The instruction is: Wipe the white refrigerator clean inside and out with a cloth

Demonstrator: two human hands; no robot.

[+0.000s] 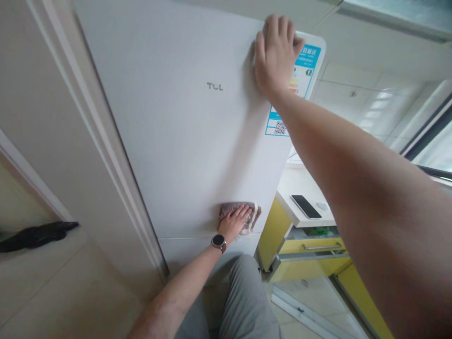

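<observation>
A tall white refrigerator door (183,141) fills the middle of the view. My left hand (235,221), with a watch on its wrist, lies flat with fingers spread on a grey-brown cloth (256,212), pressing it against the lower part of the door. High up, my right hand (275,52) rests flat against the door's top right corner, fingers together and stretched out, partly covering a blue energy label (303,70). It holds nothing.
A door frame (106,141) stands close on the left, with a dark handle (35,235) beyond it. To the right is a white counter (300,188) bearing a phone (305,206), over yellow drawers (310,254). My grey-trousered knee (240,292) is below.
</observation>
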